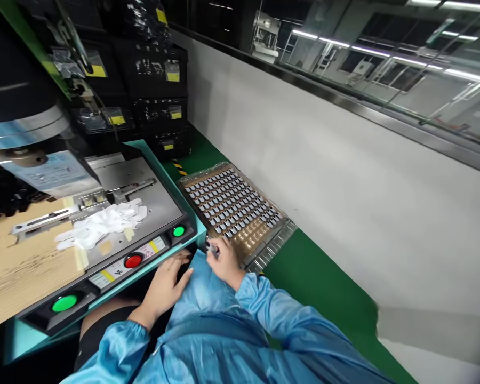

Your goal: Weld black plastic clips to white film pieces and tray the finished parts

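My left hand [165, 288] rests low by my lap, beside the front edge of the machine, its thumb apart from the fingers and nothing visible in it. My right hand [224, 260] is closed on a small dark and grey part [213, 249], mostly covered by the fingers. Just beyond it lies a tray [253, 241] with rows of small white and black pieces [228, 200]; several pockets at its near right end hold no piece. White flat pieces [104, 223] are piled on the machine's metal plate [164, 200].
The machine's front panel carries a red button [133, 260] and two green buttons [64, 303] [178, 231]. Cardboard [32, 277] covers the left side. Black crates [156, 74] stand stacked behind. A white wall [324, 154] runs along the right, above green floor.
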